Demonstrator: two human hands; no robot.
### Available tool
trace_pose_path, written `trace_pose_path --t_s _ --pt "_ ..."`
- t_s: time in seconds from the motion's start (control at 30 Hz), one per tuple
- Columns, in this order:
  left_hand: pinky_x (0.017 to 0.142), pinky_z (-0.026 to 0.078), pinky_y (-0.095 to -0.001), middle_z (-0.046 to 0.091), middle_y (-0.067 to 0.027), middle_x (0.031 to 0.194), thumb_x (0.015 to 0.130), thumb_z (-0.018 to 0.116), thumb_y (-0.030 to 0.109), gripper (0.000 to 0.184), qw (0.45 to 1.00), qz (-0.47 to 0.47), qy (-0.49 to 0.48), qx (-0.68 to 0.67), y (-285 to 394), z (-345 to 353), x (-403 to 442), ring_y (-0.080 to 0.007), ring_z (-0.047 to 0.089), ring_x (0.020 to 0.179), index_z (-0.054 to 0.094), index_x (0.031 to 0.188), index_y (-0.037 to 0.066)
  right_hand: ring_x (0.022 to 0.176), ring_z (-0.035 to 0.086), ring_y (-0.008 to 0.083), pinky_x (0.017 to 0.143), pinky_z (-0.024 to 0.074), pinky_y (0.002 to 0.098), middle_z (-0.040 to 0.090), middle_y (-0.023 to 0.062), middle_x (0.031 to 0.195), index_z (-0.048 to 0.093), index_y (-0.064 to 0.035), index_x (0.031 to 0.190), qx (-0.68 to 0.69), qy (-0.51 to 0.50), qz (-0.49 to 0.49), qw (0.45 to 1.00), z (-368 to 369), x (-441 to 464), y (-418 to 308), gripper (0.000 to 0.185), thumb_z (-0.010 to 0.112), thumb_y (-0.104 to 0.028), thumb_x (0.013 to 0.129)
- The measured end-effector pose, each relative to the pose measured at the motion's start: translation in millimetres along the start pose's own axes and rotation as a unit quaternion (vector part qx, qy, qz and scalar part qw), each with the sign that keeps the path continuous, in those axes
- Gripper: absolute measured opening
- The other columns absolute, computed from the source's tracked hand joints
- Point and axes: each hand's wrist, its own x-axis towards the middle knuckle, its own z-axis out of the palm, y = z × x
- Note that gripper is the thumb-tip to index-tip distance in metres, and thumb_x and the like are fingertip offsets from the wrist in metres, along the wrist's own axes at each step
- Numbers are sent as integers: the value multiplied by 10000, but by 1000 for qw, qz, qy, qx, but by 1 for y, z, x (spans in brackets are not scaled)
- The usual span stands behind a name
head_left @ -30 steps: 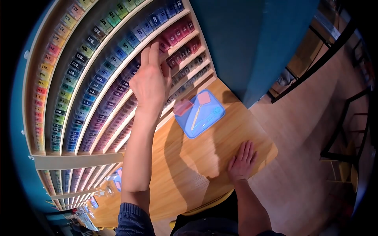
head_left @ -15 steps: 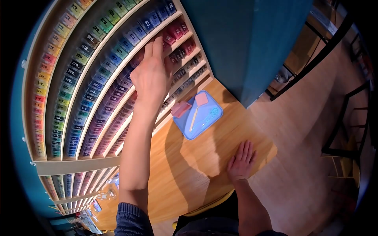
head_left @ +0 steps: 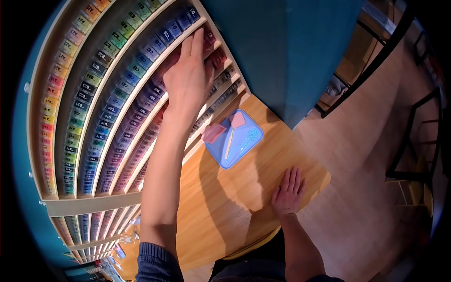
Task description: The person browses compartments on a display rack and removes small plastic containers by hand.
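Note:
My left hand [head_left: 188, 77] reaches up into the tiered wooden shelf [head_left: 94, 194]. Its index and middle fingers stretch side by side over a row of small red boxes [head_left: 209, 38], with the thumb apart lower down. The fingertips rest at or just above these boxes, and no box is seen lifted. Palm down, my right hand [head_left: 287, 191] lies flat on the wooden table [head_left: 230, 202], fingers extended and nothing under them that shows. Between the hands and the shelf sits a blue tray [head_left: 226, 162] holding a pink square [head_left: 237, 119], a pale thin stick [head_left: 229, 143] and clear-turquoise pieces [head_left: 253, 136].
Rows of small labelled boxes [head_left: 112, 108] in many colours fill the curved shelf tiers. A pink open box [head_left: 213, 133] overlaps the tray's left edge. Behind the table hangs a teal panel [head_left: 282, 56]. Dark-framed furniture [head_left: 418, 136] stands on the floor at right.
My left hand has shifted slightly up and right along the red row, covering more of its boxes. The right hand stays on the table. The view has tilted slightly.

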Motion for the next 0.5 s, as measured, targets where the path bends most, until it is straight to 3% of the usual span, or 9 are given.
trace_pose_path --t_s 0.17,0.33,0.4,0.43,0.47,0.5 --pt "792 588 -470 622 -92 1379 893 656 158 607 999 -27 -1 32 -8 6 1 -370 716 974 507 1481 163 1614 122 330 1289 43 583 183 178 1728 262 -1 1625 -5 -14 8 1000 -2 0 0 739 479 -300 984" --pt "770 582 -486 604 -115 1366 903 651 163 613 999 -10 6 38 -12 9 -1 -373 715 944 482 1492 124 1618 100 324 1291 40 576 167 174 1733 244 -11 1635 -9 -22 4 1000 -6 0 -2 739 469 -311 999" --pt "799 597 -476 590 -98 1417 889 686 165 682 998 -36 -21 40 -6 7 -1 -368 711 1018 454 1529 160 1618 100 324 1291 39 575 168 173 1733 239 -11 1636 -9 -25 5 1000 -5 0 -2 740 468 -308 998" --pt "816 605 -478 552 -88 1483 878 707 150 757 1000 -9 24 -7 -7 12 -6 -370 711 1032 401 1569 178 1618 100 324 1291 38 574 168 171 1733 234 -10 1637 -9 -28 4 1000 -4 0 -1 741 467 -304 997" --pt "784 620 -450 517 -78 1539 857 724 128 808 997 20 68 -37 0 13 -13 -364 709 1050 382 1586 194 1618 100 324 1291 38 574 168 171 1733 234 -10 1637 -9 -32 -8 999 -2 2 1 741 467 -304 997" --pt "719 625 -419 474 -76 1588 836 721 80 840 998 8 50 -44 9 17 -21 -349 713 1044 380 1593 207 1618 106 326 1291 46 574 169 170 1734 230 -12 1639 -21 -16 -3 1000 0 4 3 743 465 -302 996"
